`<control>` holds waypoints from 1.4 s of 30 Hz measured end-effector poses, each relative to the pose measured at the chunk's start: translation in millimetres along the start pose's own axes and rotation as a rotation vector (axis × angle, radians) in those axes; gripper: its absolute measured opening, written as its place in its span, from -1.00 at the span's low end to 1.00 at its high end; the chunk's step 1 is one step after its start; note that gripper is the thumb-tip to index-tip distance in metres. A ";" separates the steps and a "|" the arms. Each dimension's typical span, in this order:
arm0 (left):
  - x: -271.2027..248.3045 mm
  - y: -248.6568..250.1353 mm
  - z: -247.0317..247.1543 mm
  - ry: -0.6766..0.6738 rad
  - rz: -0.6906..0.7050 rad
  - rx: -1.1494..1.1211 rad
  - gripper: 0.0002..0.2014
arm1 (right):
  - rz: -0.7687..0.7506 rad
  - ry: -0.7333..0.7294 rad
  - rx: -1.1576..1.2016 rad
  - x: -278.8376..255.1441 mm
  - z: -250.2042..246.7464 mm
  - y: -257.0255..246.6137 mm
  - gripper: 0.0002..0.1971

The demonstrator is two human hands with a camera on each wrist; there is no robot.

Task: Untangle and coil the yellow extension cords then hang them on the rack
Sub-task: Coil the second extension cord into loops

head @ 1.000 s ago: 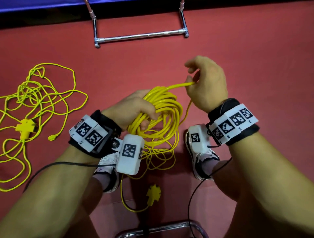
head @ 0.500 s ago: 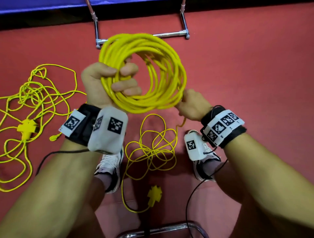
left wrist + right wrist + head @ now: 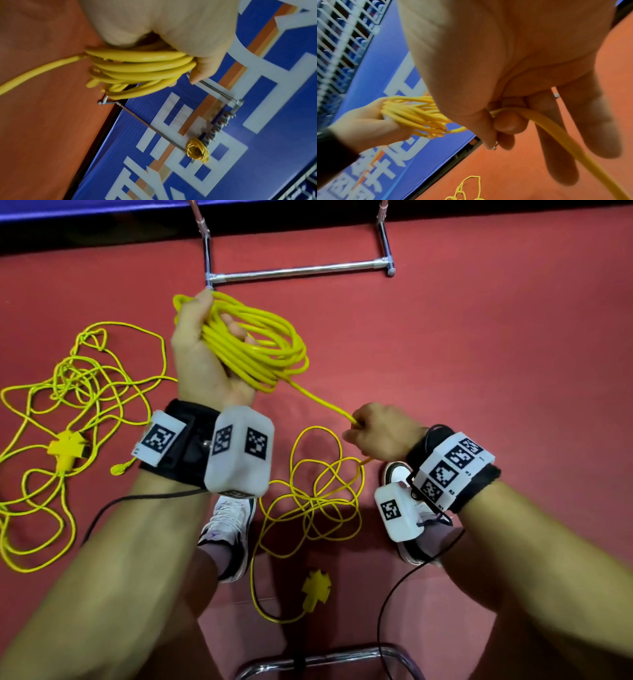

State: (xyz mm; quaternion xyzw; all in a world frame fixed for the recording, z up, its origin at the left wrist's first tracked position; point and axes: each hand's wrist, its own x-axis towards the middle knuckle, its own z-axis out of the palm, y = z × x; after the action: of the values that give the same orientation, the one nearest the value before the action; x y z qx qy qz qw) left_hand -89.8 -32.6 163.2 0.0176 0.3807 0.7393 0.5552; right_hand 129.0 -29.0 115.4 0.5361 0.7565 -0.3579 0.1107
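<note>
The left hand [image 3: 205, 354] was raised palm-up with its fingers curled round a coil [image 3: 260, 344] of yellow extension cord, the loops bunched across the palm and spreading out to the right of it. In the left wrist view the same bundle [image 3: 137, 70] lay stacked under the thumb. From the near edge of the coil a single strand [image 3: 322, 402] ran taut, down and to the right, into the right hand [image 3: 383, 436]. That hand was closed on the strand; the right wrist view showed the cord [image 3: 547, 127] pinched between thumb and curled forefinger [image 3: 510, 124], the other fingers lying looser along it.

Below and between the two hands the uncoiled remainder of this cord [image 3: 318, 491] lay in loose overlapping loops on the red floor [image 3: 479, 337], ending in a yellow cross-shaped socket block [image 3: 317, 585] near the person's feet. A white shoe [image 3: 229, 522] stood just left of those loops.

Far to the left a second yellow cord [image 3: 78, 392] lay tangled on the floor with its own socket block [image 3: 66, 446] in the middle.

Beyond the left hand stood the chrome rack [image 3: 298, 270], its base bar on the floor. The left wrist view showed one finished coil [image 3: 197, 150] hanging on its upper part, against a blue banner [image 3: 274, 135].
</note>
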 end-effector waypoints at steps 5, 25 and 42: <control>-4.7 -14.5 8.7 0.098 0.287 0.295 -0.55 | -0.286 0.156 0.052 -17.9 3.4 -23.7 -0.91; -23.2 -52.7 5.7 -0.391 -0.056 1.023 -0.55 | -0.641 0.798 0.165 -29.5 -13.8 -30.0 -0.81; -46.9 -49.5 13.8 -0.563 -0.389 1.056 -0.76 | -0.428 0.896 0.058 -13.4 -26.5 -20.3 -0.80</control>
State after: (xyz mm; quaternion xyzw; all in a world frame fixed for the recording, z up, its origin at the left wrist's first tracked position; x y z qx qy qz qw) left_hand -25.7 -59.6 162.8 0.4138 0.5300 0.3038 0.6750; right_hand 122.0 -24.8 150.4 0.4726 0.8127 -0.1279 -0.3160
